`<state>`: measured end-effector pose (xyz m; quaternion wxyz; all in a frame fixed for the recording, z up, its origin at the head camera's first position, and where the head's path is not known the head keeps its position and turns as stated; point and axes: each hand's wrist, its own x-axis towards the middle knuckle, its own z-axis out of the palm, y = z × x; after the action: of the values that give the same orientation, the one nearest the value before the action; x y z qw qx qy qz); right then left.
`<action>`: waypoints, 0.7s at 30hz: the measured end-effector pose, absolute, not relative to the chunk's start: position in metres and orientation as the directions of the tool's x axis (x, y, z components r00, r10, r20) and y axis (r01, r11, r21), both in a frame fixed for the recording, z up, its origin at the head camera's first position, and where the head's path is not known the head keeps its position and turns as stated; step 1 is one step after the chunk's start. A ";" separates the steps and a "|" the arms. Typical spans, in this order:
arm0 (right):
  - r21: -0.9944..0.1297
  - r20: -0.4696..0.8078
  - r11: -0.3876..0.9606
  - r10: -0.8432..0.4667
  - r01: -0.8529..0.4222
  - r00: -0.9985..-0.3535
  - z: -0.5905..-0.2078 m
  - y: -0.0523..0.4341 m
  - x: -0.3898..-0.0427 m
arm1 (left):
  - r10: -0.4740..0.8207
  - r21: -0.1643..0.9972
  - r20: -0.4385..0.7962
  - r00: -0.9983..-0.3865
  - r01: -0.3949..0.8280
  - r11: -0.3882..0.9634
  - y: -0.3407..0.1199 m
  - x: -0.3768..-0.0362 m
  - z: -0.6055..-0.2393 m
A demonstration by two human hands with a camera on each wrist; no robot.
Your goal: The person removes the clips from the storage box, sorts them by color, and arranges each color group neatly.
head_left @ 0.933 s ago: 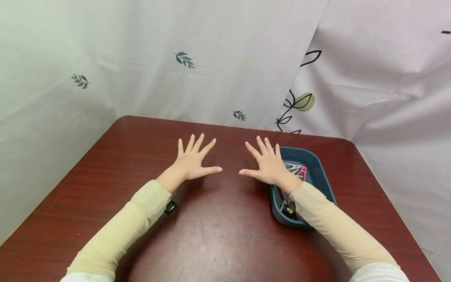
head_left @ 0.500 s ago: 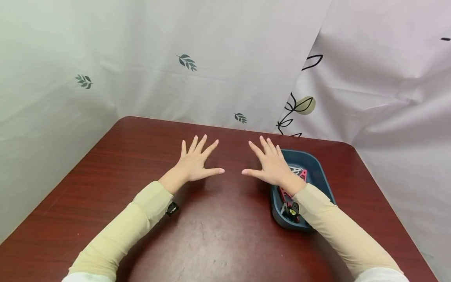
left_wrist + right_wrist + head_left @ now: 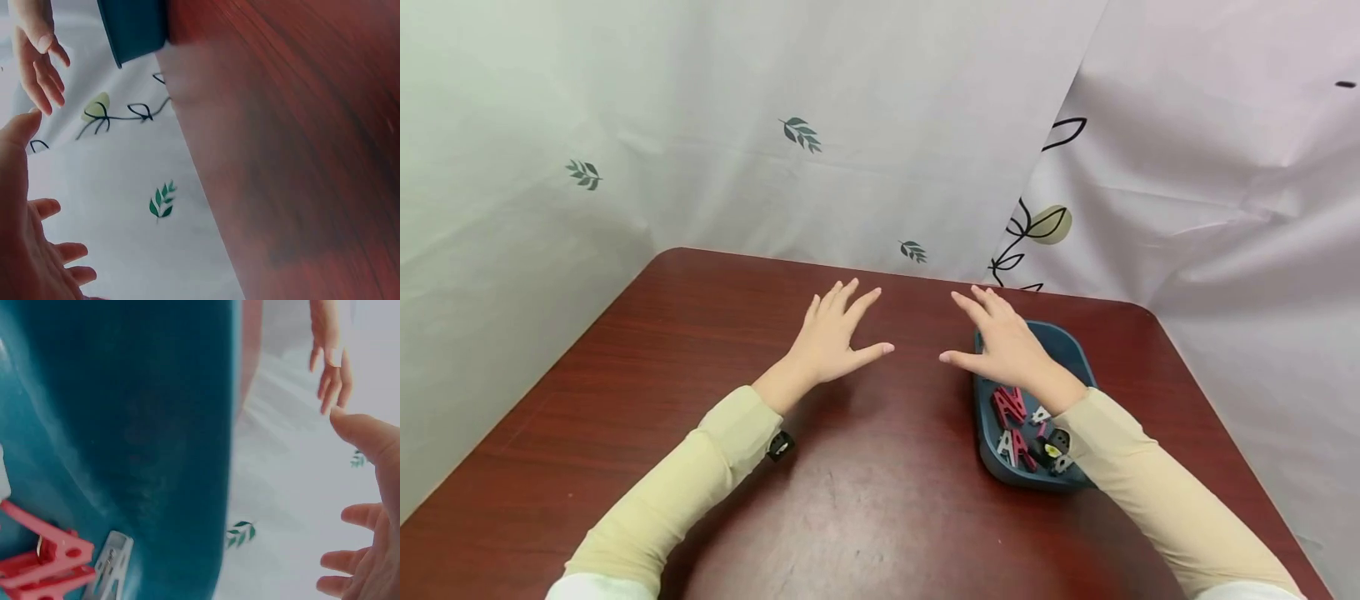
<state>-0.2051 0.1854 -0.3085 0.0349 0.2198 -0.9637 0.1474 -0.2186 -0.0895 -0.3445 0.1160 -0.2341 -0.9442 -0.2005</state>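
Note:
Over the middle of the table, my left hand hovers with fingers spread and holds nothing. Its thumb and fingers stand apart in the left wrist view. My right hand is held above the left part of a blue tray, fingers spread and slightly bent, nothing in them. Red clothespins and grey clothespins lie in the tray. In the right wrist view a red clothespin and a grey clothespin show close up. My right hand and sleeve hide part of the tray.
The dark red wooden table has rounded far corners. White cloth with printed leaves hangs behind it and on both sides. The tray stands at the table's right, its walls raised. A small black device sits on my left wrist.
Both hands have shifted a little to the right, and their fingers have drawn slightly closer together. More of the clothespins in the tray now shows. The view has tilted slightly.

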 end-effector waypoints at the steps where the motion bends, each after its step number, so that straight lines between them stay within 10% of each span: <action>1: -0.278 0.129 0.863 -0.402 -0.423 -0.906 -0.306 0.188 -0.203 | 0.410 0.328 0.325 -0.852 0.508 0.796 -0.088 -0.218 -0.344; 21: -0.447 0.060 0.869 -0.205 -0.210 -0.977 -0.277 0.254 -0.168 | 0.635 0.216 0.486 -0.600 0.787 0.579 -0.038 -0.197 -0.330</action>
<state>-0.1679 0.2539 -0.2769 0.0055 0.1072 -0.9668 0.2319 -0.1971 -0.0378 -0.3296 0.1810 -0.4087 -0.8698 -0.2090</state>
